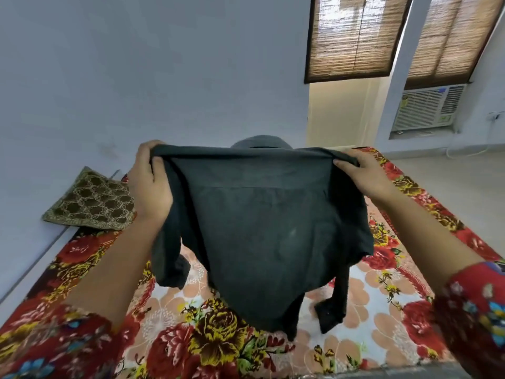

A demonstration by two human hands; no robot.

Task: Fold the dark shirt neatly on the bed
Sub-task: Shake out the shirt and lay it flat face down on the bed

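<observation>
Your left hand [149, 184] and right hand [363, 173] pinch the shirt [273, 228] shoulders, holding it spread, sleeves dangling, above the bed [388, 296].

Soft daylight through blinds [352, 36] — edges bent, lower corners blurred.

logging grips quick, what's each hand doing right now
Left hand: closed on the shirt at its top left corner.
Right hand: closed on the shirt's top right corner.

Left hand [149, 184] and right hand [364, 173], raised apart, grip the shirt [273, 228].
</observation>
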